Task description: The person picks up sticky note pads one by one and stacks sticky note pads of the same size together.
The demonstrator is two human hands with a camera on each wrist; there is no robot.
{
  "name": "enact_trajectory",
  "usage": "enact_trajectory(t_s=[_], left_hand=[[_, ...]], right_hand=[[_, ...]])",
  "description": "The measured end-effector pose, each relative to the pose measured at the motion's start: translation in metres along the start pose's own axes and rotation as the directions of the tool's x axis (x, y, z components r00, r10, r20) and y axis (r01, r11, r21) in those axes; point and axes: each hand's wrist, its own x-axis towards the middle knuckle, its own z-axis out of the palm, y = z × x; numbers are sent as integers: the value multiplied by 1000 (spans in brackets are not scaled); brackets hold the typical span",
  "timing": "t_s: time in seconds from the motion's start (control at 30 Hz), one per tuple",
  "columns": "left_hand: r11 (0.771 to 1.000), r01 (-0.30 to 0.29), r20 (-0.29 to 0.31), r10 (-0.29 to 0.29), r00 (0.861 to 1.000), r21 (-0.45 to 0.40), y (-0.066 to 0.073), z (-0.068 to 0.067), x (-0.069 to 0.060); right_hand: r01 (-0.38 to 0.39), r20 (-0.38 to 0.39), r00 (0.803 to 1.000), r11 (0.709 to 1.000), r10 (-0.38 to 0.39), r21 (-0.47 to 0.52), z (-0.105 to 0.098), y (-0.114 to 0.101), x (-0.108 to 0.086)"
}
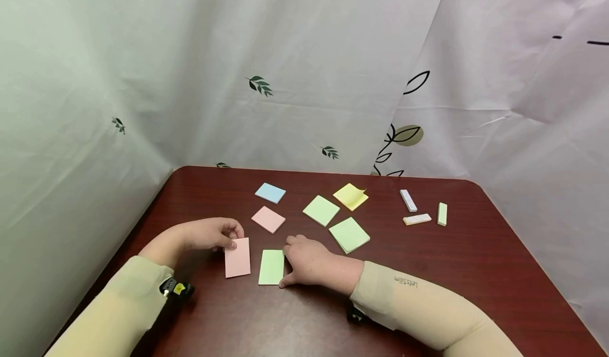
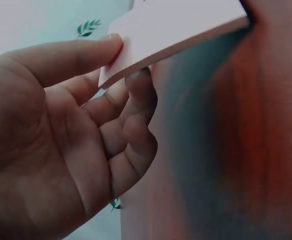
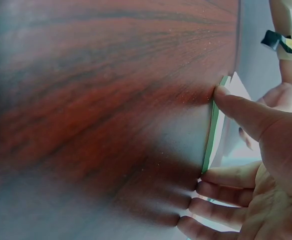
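**Pinching the near pink pad (image 1: 237, 263), bracketing the near green pad (image 1: 271, 267)!**

Gripping pink at its far left corner with the left hand (image 1: 211, 234), pressing the thumb on the face, tucking fingertips underneath and, seen from the left wrist, tilting the block. Sitting just left of green, on the near side of the table (image 1: 266, 325); not clearly showing any contact between pink's near edge and the tabletop. Grasping green from the right with the right hand (image 1: 306, 259), setting the thumb by the near right corner, the forefinger by the far right one.

Probably handling light, staying stiff as a block, yet bending sheet by sheet at the edges. Probably not slipping much in dry fingers, merely risking a crease or a peeled top sheet. Best taking hold through the full thickness near a corner, or across opposite edges.

Looking outward, passing the far pink pad (image 1: 268, 219), then the blue pad (image 1: 270, 193) beyond; spotting rightward the near square pad (image 1: 349, 235), the far square pad (image 1: 321, 210) and the curling yellow pad (image 1: 350, 196). Finishing far right with the pale strip (image 1: 408, 200), orange-edged strip (image 1: 417, 219) and green strip (image 1: 442, 214).
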Motion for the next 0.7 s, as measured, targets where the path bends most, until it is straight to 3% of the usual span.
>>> enact_trajectory(t_s=[0.2,0.37,0.6,0.7], left_hand=[[991,10,-124,7,992,134,-5,20,0],[964,71,-222,-13,975,255,-2,35,1],[881,173,-316,-28,948,441,2,43,1],[865,190,-329,-30,944,465,2,44,1]], right_hand=[[5,-5,1000,1000,-5,3,1,0,0],[5,-3,1000,1000,-5,9,-1,0,-1],[4,1,1000,1000,-4,11,0,1,-1],[5,1,1000,1000,-5,10,0,0,0]])
